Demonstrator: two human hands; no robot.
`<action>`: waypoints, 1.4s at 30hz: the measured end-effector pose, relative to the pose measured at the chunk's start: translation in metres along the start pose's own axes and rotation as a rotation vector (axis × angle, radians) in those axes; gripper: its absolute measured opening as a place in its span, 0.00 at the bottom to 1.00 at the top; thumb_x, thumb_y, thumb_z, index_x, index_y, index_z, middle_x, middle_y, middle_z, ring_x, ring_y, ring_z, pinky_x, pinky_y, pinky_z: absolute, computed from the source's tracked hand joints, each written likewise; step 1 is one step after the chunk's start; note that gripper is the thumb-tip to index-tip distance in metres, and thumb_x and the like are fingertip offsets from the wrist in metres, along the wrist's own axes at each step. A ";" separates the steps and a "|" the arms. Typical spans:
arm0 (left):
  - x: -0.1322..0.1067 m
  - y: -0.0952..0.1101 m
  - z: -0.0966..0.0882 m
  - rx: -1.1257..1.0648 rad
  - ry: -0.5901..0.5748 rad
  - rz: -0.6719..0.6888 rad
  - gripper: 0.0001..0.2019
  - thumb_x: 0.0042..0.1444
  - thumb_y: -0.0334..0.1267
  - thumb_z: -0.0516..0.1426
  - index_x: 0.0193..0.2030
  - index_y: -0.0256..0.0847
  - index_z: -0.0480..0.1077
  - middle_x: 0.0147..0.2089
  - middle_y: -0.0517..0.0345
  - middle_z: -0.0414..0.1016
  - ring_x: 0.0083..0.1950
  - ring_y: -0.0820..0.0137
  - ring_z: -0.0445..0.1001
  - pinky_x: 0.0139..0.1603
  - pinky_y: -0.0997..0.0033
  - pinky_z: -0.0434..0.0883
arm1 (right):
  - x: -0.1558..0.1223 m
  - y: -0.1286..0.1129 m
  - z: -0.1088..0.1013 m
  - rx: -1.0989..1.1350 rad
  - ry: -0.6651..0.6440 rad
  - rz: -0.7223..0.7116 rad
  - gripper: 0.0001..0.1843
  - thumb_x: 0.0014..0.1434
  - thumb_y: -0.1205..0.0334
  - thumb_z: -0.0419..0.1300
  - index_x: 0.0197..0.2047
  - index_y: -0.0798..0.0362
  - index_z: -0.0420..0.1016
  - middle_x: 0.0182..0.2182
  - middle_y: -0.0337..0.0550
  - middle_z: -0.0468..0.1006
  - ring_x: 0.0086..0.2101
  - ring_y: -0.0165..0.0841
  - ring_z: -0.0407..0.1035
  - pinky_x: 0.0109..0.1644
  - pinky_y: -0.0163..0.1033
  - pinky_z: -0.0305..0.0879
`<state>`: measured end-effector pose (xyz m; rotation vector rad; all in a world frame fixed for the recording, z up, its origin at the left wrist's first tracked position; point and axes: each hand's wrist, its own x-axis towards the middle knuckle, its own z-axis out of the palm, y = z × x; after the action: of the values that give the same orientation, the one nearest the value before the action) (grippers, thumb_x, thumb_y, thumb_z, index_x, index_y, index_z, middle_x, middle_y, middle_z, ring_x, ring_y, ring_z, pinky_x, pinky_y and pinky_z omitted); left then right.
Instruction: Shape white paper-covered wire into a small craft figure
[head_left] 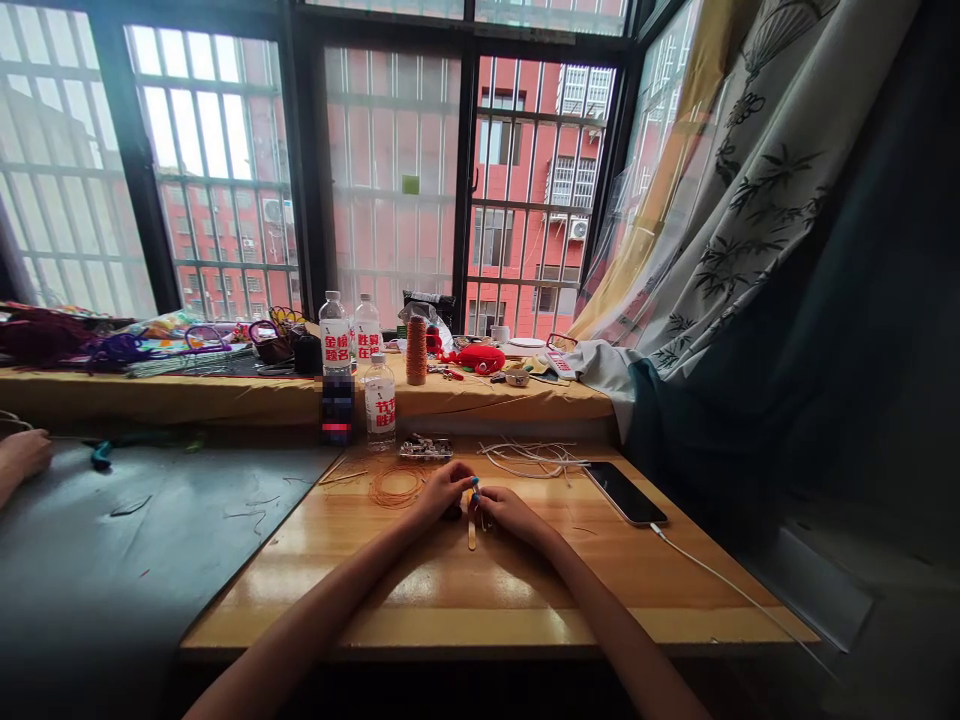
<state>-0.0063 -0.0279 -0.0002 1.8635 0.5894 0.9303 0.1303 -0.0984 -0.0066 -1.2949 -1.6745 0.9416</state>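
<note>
Both my hands rest on a wooden table [420, 590], close together near its middle. My left hand [441, 490] has its fingers pinched at the top of a thin, pale flat stick [472, 527] that lies pointing toward me. My right hand [507, 510] is closed beside the stick and grips it or something small on it; a bit of blue shows at the fingertips. A coil of orange cord [395, 486] lies just left of my left hand.
A phone [624, 492] with a white cable lies at the right. White cords [529, 457], a small tin of metal parts [424, 448] and a water bottle [379, 403] stand behind. A cluttered sill holds bottles and a thread spool [416, 350]. Another person's hand [22, 455] is far left.
</note>
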 end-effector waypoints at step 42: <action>0.010 -0.013 -0.013 -0.171 -0.151 -0.053 0.15 0.39 0.44 0.58 0.28 0.32 0.71 0.18 0.63 0.62 0.17 0.80 0.55 0.18 0.79 0.52 | -0.006 -0.016 -0.010 0.216 -0.023 0.102 0.24 0.42 0.46 0.58 0.32 0.59 0.74 0.16 0.34 0.64 0.15 0.20 0.52 0.20 0.30 0.44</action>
<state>-0.0104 -0.0080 -0.0048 1.7384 0.4512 0.7725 0.1340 -0.1069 0.0104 -1.2362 -1.4890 1.1676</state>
